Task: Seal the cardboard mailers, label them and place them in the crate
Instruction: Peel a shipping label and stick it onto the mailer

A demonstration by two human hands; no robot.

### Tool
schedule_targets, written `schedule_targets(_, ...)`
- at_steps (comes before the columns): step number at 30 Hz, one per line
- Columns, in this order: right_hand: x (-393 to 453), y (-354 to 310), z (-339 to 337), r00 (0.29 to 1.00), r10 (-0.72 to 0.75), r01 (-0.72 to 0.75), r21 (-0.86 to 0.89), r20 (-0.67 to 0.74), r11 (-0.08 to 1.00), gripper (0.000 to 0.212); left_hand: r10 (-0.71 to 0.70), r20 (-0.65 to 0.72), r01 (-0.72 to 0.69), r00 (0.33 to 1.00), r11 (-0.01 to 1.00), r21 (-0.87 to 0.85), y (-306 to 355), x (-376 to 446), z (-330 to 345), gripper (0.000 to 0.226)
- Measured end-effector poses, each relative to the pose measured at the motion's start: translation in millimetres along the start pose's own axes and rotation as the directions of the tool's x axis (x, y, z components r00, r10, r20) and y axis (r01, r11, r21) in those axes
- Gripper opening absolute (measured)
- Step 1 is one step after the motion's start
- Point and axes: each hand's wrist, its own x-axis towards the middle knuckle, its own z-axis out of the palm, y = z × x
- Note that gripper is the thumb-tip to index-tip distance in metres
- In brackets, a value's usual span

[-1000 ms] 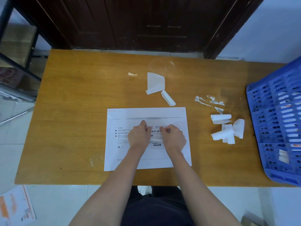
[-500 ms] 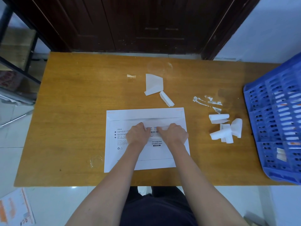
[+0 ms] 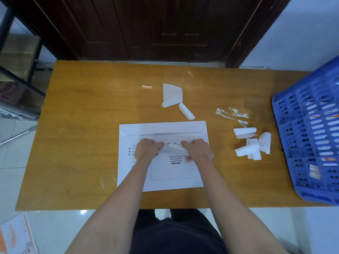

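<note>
A white cardboard mailer (image 3: 165,173) lies flat on the wooden table (image 3: 82,143), its flap folded down along the far edge and a printed waybill box facing up. Above its upper middle my left hand (image 3: 147,149) and my right hand (image 3: 199,150) both pinch a curled white paper label (image 3: 175,149) between them, just over the mailer. A blue plastic crate (image 3: 311,136) stands tilted at the table's right edge, with white pieces visible through its slots.
Curled white backing strips (image 3: 253,145) lie between the mailer and the crate, with torn shreds (image 3: 231,114) behind them. Two more folded strips (image 3: 173,96) lie beyond the mailer. A dark wooden door stands behind the table; papers lie on the floor at lower left.
The label was lying flatter on the mailer under my fingers; now both hands have lifted it, and it curls between them. The printed waybill text is uncovered.
</note>
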Motion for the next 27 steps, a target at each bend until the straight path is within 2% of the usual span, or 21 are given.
schedule_targets(4,2.6,9.9,-0.4,0.995,-0.009,-0.012,0.213,0.095,0.977,0.029,0.057,-0.027,-0.055,0.998,0.996,0.067,-1.5,-8.7,6.0,0.028)
schedule_targets(6,2.6,13.0,0.0,0.992,-0.022,-0.011,0.26,0.125,0.965,0.027,0.093,-0.036,-0.089,0.995,0.991,0.103,-3.9,-13.0,8.9,0.03)
schedule_targets(10,-2.6,16.2,-0.6,0.99,-0.018,-0.02,0.269,0.14,0.963,0.024,0.157,-0.029,-0.151,0.987,0.978,0.146,-9.5,-15.2,8.2,0.041)
schedule_targets(14,-10.7,20.4,-3.5,0.993,-0.004,-0.016,0.173,0.118,0.985,0.028,0.229,0.026,-0.231,0.973,0.968,0.098,-17.2,-15.5,8.6,0.05)
schedule_targets(19,-20.6,24.1,-1.7,0.994,-0.011,-0.003,0.128,0.109,0.992,0.036,0.319,0.065,-0.323,0.945,0.945,0.051,-27.0,-18.0,10.3,0.049)
schedule_targets(27,-27.7,38.7,3.5,0.994,-0.024,0.006,0.171,0.104,0.985,0.045,0.384,0.125,-0.382,0.915,0.923,-0.043,-33.4,-24.8,7.3,0.049)
